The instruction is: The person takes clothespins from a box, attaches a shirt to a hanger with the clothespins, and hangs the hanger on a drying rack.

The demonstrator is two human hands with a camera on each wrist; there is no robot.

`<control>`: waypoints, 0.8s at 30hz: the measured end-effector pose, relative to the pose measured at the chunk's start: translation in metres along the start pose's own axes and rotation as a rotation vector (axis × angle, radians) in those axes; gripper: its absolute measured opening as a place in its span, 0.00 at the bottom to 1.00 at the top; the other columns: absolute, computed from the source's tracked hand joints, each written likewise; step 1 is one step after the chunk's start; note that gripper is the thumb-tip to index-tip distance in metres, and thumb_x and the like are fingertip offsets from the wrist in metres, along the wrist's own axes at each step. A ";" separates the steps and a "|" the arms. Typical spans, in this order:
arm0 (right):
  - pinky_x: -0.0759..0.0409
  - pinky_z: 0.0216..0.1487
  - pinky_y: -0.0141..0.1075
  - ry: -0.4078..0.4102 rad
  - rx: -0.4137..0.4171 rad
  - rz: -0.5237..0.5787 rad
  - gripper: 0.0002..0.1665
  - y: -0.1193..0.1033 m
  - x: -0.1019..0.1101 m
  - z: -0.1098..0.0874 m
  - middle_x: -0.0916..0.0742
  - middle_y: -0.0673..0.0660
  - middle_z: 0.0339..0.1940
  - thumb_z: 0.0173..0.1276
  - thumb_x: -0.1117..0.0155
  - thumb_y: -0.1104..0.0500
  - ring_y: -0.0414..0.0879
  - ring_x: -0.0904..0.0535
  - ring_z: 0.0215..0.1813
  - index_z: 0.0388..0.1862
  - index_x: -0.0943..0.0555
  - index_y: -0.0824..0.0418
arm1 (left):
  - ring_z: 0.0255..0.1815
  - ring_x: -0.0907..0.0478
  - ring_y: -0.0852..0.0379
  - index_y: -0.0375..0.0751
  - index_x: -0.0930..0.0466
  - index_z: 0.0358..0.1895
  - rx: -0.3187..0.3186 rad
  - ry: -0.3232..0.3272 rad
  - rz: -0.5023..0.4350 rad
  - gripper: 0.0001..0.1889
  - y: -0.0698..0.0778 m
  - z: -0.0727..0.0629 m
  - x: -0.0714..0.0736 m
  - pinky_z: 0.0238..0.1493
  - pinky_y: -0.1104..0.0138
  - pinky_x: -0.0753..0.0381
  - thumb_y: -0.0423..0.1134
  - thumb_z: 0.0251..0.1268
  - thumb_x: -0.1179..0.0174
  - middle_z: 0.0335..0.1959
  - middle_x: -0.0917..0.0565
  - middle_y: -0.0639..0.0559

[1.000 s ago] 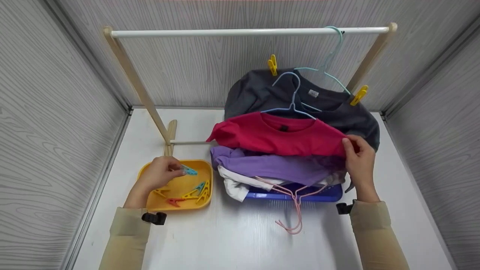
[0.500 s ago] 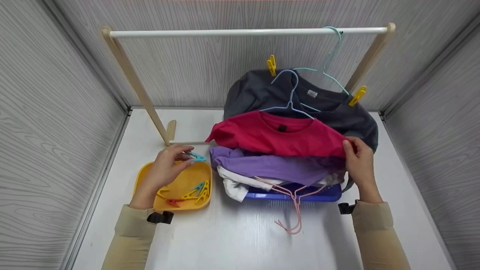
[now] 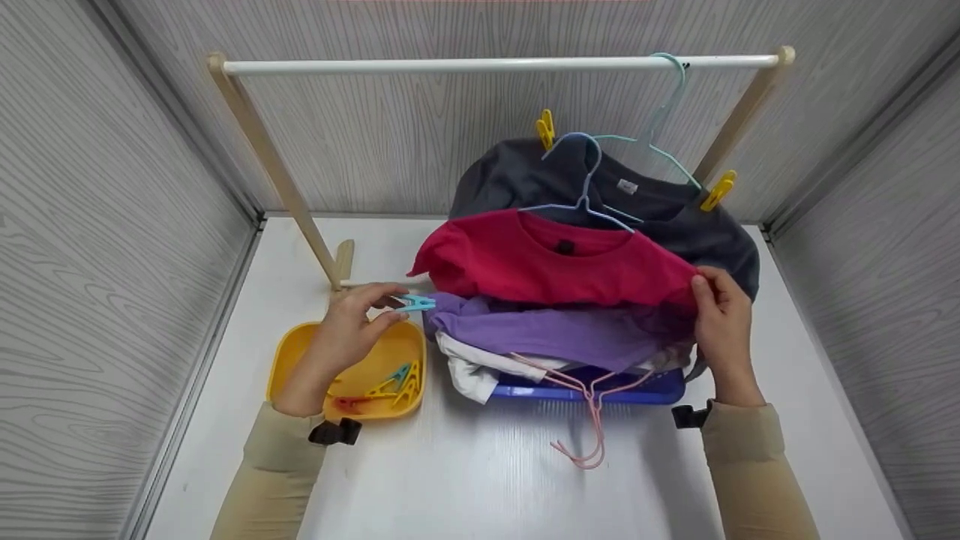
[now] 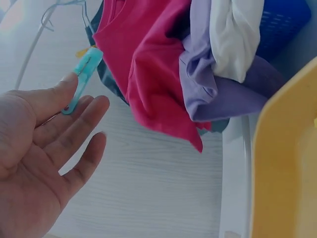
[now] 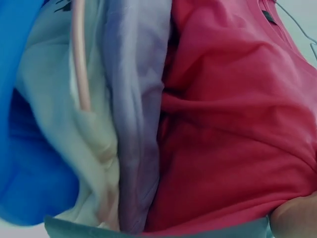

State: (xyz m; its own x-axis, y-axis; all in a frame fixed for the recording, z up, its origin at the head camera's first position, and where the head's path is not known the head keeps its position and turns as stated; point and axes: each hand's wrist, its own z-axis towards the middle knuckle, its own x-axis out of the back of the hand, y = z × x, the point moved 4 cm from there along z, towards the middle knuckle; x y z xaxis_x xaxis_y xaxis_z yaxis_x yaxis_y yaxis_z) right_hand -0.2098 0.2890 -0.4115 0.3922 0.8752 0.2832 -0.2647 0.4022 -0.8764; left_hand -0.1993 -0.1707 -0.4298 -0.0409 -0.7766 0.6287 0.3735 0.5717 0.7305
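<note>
Between thumb and fingertips, my left hand point(image 3: 349, 328) pinches a light-blue clothespin point(image 3: 417, 303), just left of the red shirt. In the left wrist view the clothespin point(image 4: 86, 74) points up toward the shirt's shoulder, apart from the cloth as far as I can see. My right hand point(image 3: 724, 322) pinches the right shoulder end of the red shirt point(image 3: 555, 262). A blue hanger point(image 3: 583, 196) sits inside the red shirt's neck, its hook standing free. Only a bit of the right hand shows in the right wrist view, beside the red cloth point(image 5: 233, 144).
A dark grey shirt point(image 3: 517, 176) hangs from the rack's white bar point(image 3: 450, 67) on a mint hanger, with yellow clothespins point(image 3: 718, 190) at its shoulders. A blue basket point(image 3: 645, 390) holds purple and white clothes; pink hangers point(image 3: 592, 405) lie on it. The yellow tray point(image 3: 289, 352) holds several clothespins.
My left hand has carried the light-blue clothespin up and right, from over the yellow tray to near the red shirt. The red shirt and blue hanger have risen slightly; my right hand keeps its pinch.
</note>
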 end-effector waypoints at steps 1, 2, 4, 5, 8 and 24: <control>0.29 0.41 0.27 0.000 0.002 0.006 0.12 -0.002 -0.001 -0.001 0.17 0.44 0.35 0.74 0.46 0.68 0.38 0.25 0.37 0.46 0.21 0.78 | 0.46 0.18 0.53 0.39 0.18 0.55 -0.013 0.015 0.006 0.15 0.004 0.001 0.000 0.48 0.58 0.18 0.33 0.65 0.35 0.47 0.15 0.49; 0.29 0.41 0.27 -0.002 0.006 0.012 0.12 -0.004 -0.003 -0.001 0.17 0.45 0.35 0.74 0.46 0.68 0.38 0.25 0.37 0.46 0.21 0.78 | 0.45 0.18 0.54 0.39 0.18 0.54 -0.030 0.031 0.013 0.15 0.008 0.001 -0.001 0.47 0.59 0.18 0.34 0.65 0.35 0.46 0.15 0.50; 0.29 0.41 0.27 -0.005 0.015 0.021 0.11 -0.008 -0.006 -0.003 0.17 0.47 0.35 0.74 0.45 0.69 0.38 0.25 0.37 0.45 0.21 0.78 | 0.43 0.18 0.56 0.39 0.18 0.54 -0.070 0.060 0.025 0.15 0.017 0.003 -0.003 0.46 0.62 0.18 0.35 0.65 0.35 0.45 0.15 0.51; 0.29 0.41 0.27 -0.006 0.018 0.024 0.11 -0.010 -0.008 -0.004 0.17 0.48 0.35 0.74 0.45 0.69 0.38 0.25 0.37 0.45 0.21 0.78 | 0.43 0.18 0.56 0.38 0.18 0.54 -0.095 0.069 0.027 0.15 0.021 0.004 -0.004 0.45 0.63 0.17 0.35 0.65 0.35 0.45 0.14 0.51; 0.29 0.40 0.27 -0.010 0.019 0.031 0.11 -0.017 -0.013 -0.007 0.17 0.50 0.35 0.74 0.45 0.69 0.38 0.25 0.36 0.45 0.21 0.78 | 0.41 0.18 0.57 0.37 0.18 0.53 -0.176 0.078 0.036 0.14 0.034 0.006 -0.012 0.43 0.64 0.17 0.35 0.65 0.35 0.45 0.15 0.50; 0.29 0.41 0.25 -0.053 0.079 0.014 0.10 -0.026 -0.034 -0.021 0.16 0.66 0.39 0.74 0.45 0.69 0.39 0.24 0.37 0.44 0.20 0.76 | 0.38 0.15 0.53 0.35 0.14 0.44 -0.517 0.224 0.109 0.11 0.087 0.027 -0.054 0.41 0.65 0.17 0.34 0.60 0.31 0.39 0.12 0.48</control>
State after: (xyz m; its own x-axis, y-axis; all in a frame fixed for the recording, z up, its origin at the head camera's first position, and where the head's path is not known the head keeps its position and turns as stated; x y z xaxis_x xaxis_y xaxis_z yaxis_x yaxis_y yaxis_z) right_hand -0.1976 0.2431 -0.4070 0.3416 0.8931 0.2927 -0.3391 0.4076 -0.8479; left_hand -0.1895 -0.0721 -0.3931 0.1997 -0.7900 0.5797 0.7713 0.4916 0.4043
